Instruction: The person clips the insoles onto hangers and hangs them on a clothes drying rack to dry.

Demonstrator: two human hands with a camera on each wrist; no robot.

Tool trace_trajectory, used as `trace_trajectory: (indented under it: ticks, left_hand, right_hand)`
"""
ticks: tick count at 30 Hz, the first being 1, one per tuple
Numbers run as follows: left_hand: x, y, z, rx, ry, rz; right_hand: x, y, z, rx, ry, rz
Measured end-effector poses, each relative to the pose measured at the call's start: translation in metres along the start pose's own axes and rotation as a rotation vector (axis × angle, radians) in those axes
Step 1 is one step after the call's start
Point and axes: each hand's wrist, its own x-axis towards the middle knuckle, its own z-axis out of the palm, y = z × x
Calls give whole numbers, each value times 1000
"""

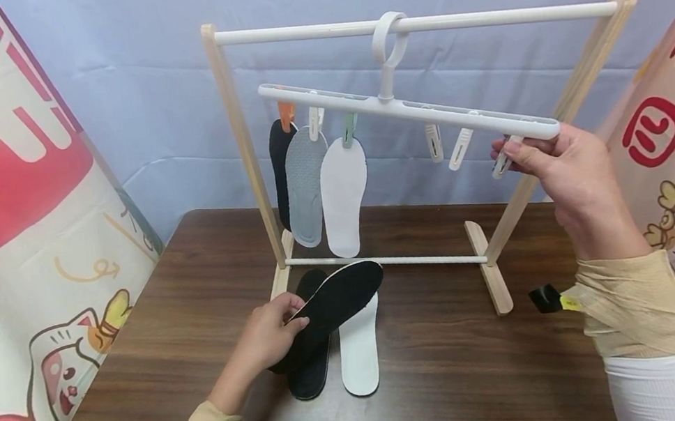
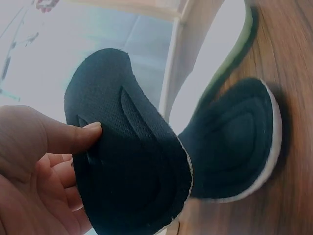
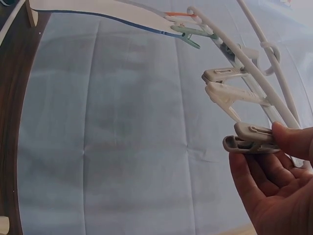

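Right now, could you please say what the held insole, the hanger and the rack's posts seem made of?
Held insole: matt black fabric, probably over foam, by its textured top and pale edge. Hanger: likely plastic, smooth, white, moulded-looking. Posts: probably bare wood, by their tan colour.

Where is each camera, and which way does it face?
Head: worn on the head, looking forward and down at the rack; left hand and right hand show.
Left wrist: worn there, facing the held black insole; the left hand shows.
Right wrist: worn there, facing the pinched clip; the right hand shows.
Head and left wrist both show that insole.
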Motion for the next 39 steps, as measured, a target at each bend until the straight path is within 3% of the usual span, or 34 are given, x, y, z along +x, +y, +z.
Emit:
trace_trajectory:
  ticks: [15,39]
  left_hand:
    - [7,29,18,-41,-12,51]
    - [11,48,33,-64,-33,94]
  right_hand:
    - [-2,0,1,14,15,-1]
    - [-2,1,3,75,9,-1]
